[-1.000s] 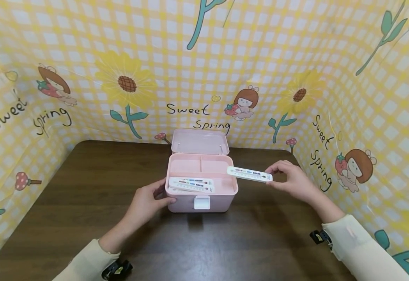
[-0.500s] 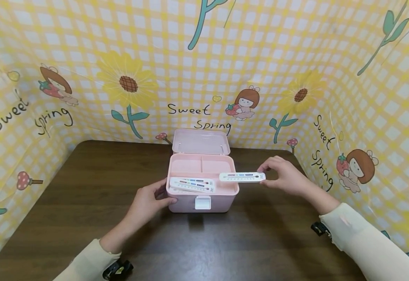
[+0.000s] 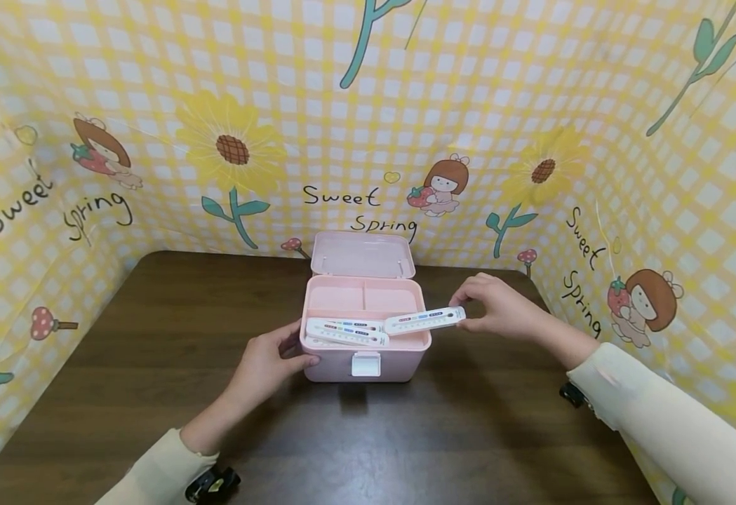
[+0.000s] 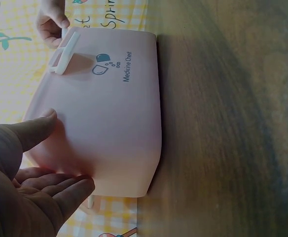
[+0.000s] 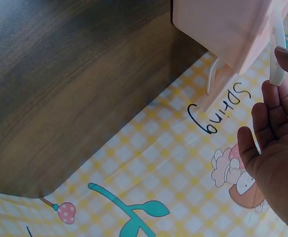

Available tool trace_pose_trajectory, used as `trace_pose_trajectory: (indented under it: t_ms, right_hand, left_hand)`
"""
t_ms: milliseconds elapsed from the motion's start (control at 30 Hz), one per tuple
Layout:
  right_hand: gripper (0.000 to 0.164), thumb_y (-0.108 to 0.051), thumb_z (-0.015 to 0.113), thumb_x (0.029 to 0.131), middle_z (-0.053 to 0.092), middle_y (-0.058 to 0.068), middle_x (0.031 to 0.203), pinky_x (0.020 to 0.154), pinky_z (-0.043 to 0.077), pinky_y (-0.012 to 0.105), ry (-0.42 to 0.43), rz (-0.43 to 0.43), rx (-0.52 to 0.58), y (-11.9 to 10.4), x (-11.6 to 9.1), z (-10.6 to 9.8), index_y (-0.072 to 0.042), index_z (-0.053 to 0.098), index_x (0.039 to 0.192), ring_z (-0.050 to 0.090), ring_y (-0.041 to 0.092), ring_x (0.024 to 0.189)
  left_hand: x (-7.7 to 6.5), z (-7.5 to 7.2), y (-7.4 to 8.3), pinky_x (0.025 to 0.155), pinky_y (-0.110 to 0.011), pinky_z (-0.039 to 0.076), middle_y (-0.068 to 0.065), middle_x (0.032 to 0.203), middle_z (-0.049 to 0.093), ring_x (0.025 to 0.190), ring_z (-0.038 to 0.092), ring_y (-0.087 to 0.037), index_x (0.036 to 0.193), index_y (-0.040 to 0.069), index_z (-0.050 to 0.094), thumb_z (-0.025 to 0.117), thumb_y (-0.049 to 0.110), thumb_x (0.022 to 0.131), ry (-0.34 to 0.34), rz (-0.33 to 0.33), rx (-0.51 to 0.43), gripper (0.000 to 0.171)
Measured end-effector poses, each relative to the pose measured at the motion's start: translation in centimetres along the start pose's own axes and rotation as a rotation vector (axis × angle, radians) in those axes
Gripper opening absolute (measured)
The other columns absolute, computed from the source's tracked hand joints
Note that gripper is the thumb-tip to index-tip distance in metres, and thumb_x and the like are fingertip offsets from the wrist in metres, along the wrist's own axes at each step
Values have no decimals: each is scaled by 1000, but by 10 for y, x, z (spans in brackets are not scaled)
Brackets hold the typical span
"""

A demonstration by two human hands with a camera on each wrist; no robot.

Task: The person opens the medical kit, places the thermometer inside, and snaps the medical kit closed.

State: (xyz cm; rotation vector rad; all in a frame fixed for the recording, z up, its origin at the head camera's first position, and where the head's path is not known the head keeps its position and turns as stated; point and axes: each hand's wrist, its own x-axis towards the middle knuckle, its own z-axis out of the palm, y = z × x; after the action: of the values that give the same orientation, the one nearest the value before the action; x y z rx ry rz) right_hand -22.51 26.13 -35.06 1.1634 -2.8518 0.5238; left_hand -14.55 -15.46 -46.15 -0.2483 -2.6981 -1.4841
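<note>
A pink medicine chest [image 3: 399, 363] stands open on the table, its divided compartments facing up. My left hand [image 3: 271, 356] steadies its left front corner, fingers lying fairly straight along the side and thumb against the front, as the left wrist view shows. My right hand [image 3: 490, 303] pinches one end of a slim white thermometer case [image 3: 423, 320] with coloured labels and a printed scale. The case slants over the chest's right rim, its far end above the front compartment. Several similar white cases [image 3: 347, 332] lie overlapping in that compartment, to the left.
The chest's lid [image 3: 363, 255] is tipped back behind it. A white latch [image 3: 365, 364] sits on the front. Dark wooden table [image 3: 216, 294] surface extends around the chest. A yellow checked cloth [image 3: 342, 140] encloses the back and sides.
My right hand has moved left with the thermometer case, bringing its far end over the front compartment and tilting it down to the left. My left hand has stayed at the chest's corner.
</note>
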Motion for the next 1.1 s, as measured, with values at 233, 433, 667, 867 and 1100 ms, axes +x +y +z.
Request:
trace_pose_trajectory:
  t_ms: [233,433,667,867,1100]
  right_hand:
    - [23,-16,88,80,69,-9,98,87,51,38,-30,-49,-10,-1,8,1,-18,74,97,60,18,97]
    - [22,-16,87,82,69,-8,101,92,49,40,-61,-102,-22,0,16,-2,-16,74,101,58,16,101]
    - [25,-13,86,83,69,-6,107,94,50,42,-89,-114,11,4,27,-5,-16,74,105,58,17,105]
    - [27,-12,86,83,69,-4,108,95,51,43,-117,-134,36,0,38,-6,-15,75,107,59,19,106]
    - [25,-16,86,84,68,-7,107,96,50,41,-155,-134,40,-5,51,-1,-17,75,106,59,17,105]
  left_hand:
    - [0,1,1,94,-42,59,-15,141,63,124,66,-31,148,8,55,90,30,79,-5,-7,7,80]
    - [0,1,0,94,-43,59,-16,141,63,123,66,-32,149,8,54,90,31,80,-5,-4,2,81]
    - [-1,0,0,93,-42,59,-16,141,63,123,66,-32,148,8,55,89,32,80,-2,0,-10,80]
    - [0,-1,1,93,-42,59,-15,141,63,123,66,-31,149,9,55,90,32,80,-8,-8,-12,81]
    - [0,-1,0,93,-41,60,-15,142,62,122,67,-31,149,8,54,89,33,80,-10,-2,-14,81]
